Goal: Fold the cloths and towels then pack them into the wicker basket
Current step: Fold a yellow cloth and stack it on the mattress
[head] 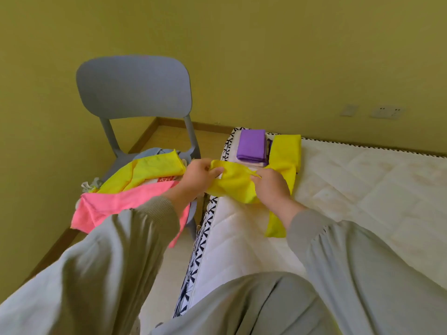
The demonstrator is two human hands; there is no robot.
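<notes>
White quilted mattress (pixel 362 184) from three to five o'clock, bordered by a black-and-white patterned trim (pixel 205 228) running from the centre down toward six. Olive-yellow wall (pixel 266 56) across the whole top, with two pale wall plates (pixel 388 112) at two o'clock. Wooden skirting board (pixel 145 135) and a patch of tan floor (pixel 169 139) at the wall's foot, just above centre toward eleven.

Grey plastic chair (pixel 134 85) at ten o'clock, standing just beside the mattress edge, its seat heaped with unfolded pieces. Loose yellow cloth (pixel 145 170) on top, pink cloth (pixel 113 204) draped over the near edge toward eight, white cloth (pixel 167 179) with a red label between them.

At one o'clock, on the far corner of the mattress, a folded purple cloth (pixel 251 146) stacked on paler folded pieces.

Both hands at the centre, close together above the mattress edge, in grey sleeves (pixel 96 262) coming in from seven and five. Left hand (pixel 198 176) with fingers curled, pinching one end of a long yellow cloth (pixel 235 183). Right hand (pixel 272 187) just at its three o'clock, fingers bent down, gripping the same cloth further along. Between the two, fabric bunched and lifted off the mattress. Beyond the right hand, one part lying flat toward one o'clock, just beside the purple stack, and another trailing toward five under the right wrist.
</notes>
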